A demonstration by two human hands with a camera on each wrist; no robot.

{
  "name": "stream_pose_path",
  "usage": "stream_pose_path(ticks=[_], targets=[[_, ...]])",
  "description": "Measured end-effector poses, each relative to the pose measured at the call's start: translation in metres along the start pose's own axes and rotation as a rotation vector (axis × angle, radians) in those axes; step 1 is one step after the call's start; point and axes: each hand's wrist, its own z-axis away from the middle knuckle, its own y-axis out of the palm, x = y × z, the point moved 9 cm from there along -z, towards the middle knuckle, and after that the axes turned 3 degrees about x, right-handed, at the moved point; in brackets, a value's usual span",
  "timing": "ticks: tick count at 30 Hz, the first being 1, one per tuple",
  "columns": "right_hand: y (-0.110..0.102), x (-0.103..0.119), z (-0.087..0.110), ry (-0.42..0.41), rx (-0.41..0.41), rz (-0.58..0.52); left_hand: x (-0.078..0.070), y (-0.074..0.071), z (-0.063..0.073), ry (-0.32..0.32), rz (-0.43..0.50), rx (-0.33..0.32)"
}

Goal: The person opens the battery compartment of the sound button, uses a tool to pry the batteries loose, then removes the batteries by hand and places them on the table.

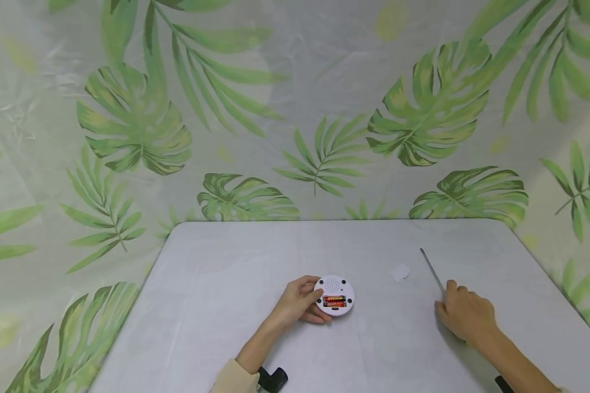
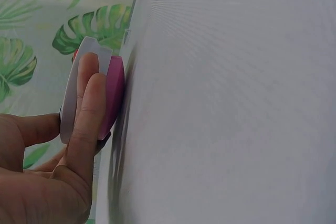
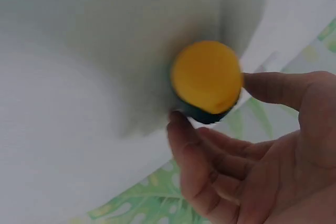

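My left hand (image 1: 300,303) grips a round white device (image 1: 332,284) by its left edge, thumb on the face turned up. Two red-and-black batteries (image 1: 334,301) sit in its uncovered compartment, below a patch of small speaker holes. From the left wrist view, the device has a white half and a pink half (image 2: 115,98), held close to the table. On the right, my right hand (image 1: 467,314) holds a screwdriver (image 1: 431,270), its thin metal shaft pointing away and leftward. Its handle end (image 3: 207,77) is yellow with dark green, between thumb and fingers; the rest of the handle is hidden.
A small whitish piece (image 1: 400,272) lies on the white-covered table (image 1: 236,256) between the device and the screwdriver. Behind the table's far edge hangs a leaf-patterned sheet (image 1: 319,98). A black wrist mount (image 1: 273,379) shows by the left sleeve.
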Motion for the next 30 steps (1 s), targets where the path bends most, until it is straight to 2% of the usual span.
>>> stream_pose_path(ticks=[3,6,8,10,11,13,17,21,24,30], targets=[[-0.010,0.010,-0.004,-0.004,-0.068,0.014,0.000,0.000,0.000,0.002,0.000,-0.002],[-0.028,0.033,-0.005,-0.086,-0.268,0.039,0.001,0.001,0.000,-0.003,0.002,-0.004],[-0.042,0.056,-0.002,-0.177,-0.415,0.038,0.001,0.001,0.000,-0.005,0.003,-0.004],[-0.051,0.081,0.000,-0.257,-0.501,0.022,0.001,0.000,-0.001,-0.006,0.004,-0.007],[-0.054,0.094,0.001,-0.284,-0.499,-0.005,0.001,0.000,-0.001,-0.007,0.003,-0.008],[-0.056,0.116,0.000,-0.305,-0.446,-0.076,0.001,0.000,-0.001,-0.008,0.004,-0.007],[-0.049,0.155,-0.002,-0.273,-0.275,-0.200,0.000,0.000,-0.001,-0.003,0.002,-0.001],[-0.036,0.182,-0.001,-0.243,-0.174,-0.224,-0.001,0.001,0.000,0.013,0.000,0.013],[-0.029,0.195,0.004,-0.225,-0.168,-0.195,-0.002,0.002,0.000,0.020,0.000,0.015],[-0.024,0.209,0.011,-0.212,-0.253,-0.135,-0.003,0.004,0.000,0.032,-0.003,0.004]])
